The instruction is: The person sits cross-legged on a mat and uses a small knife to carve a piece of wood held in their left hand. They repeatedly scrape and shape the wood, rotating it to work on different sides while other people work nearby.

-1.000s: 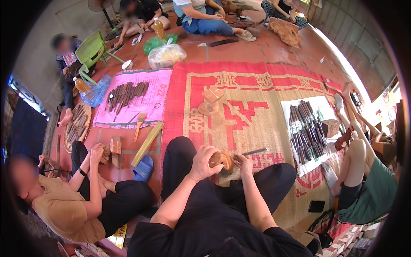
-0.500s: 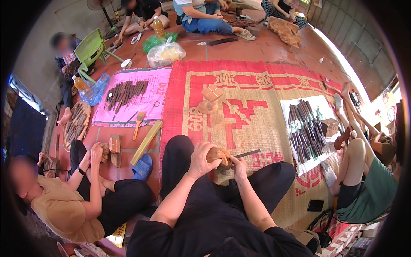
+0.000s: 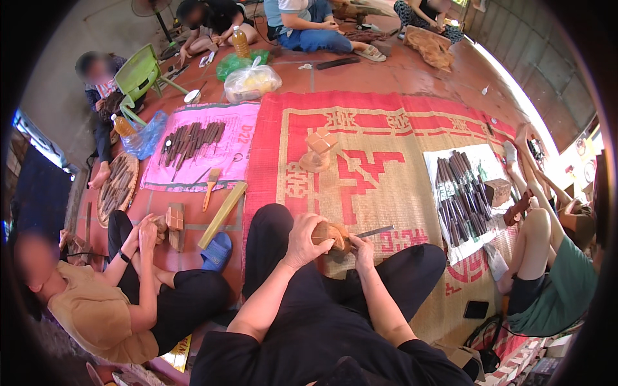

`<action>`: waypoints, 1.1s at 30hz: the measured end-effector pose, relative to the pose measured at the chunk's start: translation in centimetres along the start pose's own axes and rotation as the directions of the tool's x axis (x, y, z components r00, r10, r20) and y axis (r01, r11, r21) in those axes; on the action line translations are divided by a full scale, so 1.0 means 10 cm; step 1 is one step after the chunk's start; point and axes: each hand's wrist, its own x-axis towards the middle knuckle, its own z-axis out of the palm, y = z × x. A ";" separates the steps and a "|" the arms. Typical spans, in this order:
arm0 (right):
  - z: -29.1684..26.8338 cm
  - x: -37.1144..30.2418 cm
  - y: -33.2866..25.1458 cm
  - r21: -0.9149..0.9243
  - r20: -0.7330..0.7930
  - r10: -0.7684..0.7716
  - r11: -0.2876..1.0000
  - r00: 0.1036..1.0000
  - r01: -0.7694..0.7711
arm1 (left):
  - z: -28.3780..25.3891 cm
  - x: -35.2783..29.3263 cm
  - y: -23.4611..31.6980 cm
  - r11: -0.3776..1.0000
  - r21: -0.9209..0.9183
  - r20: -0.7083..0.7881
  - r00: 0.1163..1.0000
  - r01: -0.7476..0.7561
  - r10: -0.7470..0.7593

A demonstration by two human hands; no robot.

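In the head view, we found the wooden piece [image 3: 337,233] held over the lap, in front of the near part of the mat [image 3: 412,193]. The left hand [image 3: 304,244] was wrapped round its left side; the right hand [image 3: 362,249] gripped a slim dark tool [image 3: 378,231] close beside it. We judged the piece part-shaped: rounded surfaces showed, but fingers hid much of it, so what remained we could not tell. Toward the mat's far left corner sat a rounded piece [image 3: 314,162] and a squared block [image 3: 321,139] with pale crossing lines, the block apparently less worked. Dark tools [image 3: 458,199] lay on a white sheet [image 3: 485,158] at the mat's right edge. Writing: bold dark characters ran along the right edge of a pink sheet [image 3: 233,143], beyond the mat's left edge; its finer print was too small for us to read.
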 end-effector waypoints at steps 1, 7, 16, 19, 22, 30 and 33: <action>-0.07 0.05 0.00 0.017 -0.018 -0.005 1.000 1.000 0.005 | -0.01 0.01 0.02 1.000 0.000 0.001 1.000 -0.008 0.008; -0.14 0.06 -0.08 -0.005 -0.061 0.001 1.000 0.998 -0.002 | -0.02 0.00 -0.04 1.000 0.017 -0.021 1.000 0.005 -0.005; -0.10 -0.01 -0.08 0.007 -0.068 -0.009 1.000 0.998 0.009 | 0.01 0.00 0.01 1.000 0.003 -0.009 1.000 0.004 -0.004; -0.22 0.06 -0.06 0.027 -0.110 0.003 1.000 0.994 0.000 | 0.00 0.01 0.02 1.000 0.013 -0.022 0.999 0.029 -0.028; -0.11 0.00 0.00 -0.002 -0.017 -0.026 1.000 1.000 0.026 | -0.02 0.01 0.00 0.996 0.025 -0.046 0.996 0.082 -0.081; -0.20 0.01 -0.06 0.041 -0.117 -0.027 0.999 0.993 0.032 | 0.01 0.00 -0.03 0.993 0.024 -0.080 0.991 0.113 -0.111; -0.23 0.01 -0.07 0.033 -0.090 0.017 0.999 0.996 -0.015 | -0.02 -0.02 -0.04 0.988 0.020 -0.070 0.986 0.153 -0.151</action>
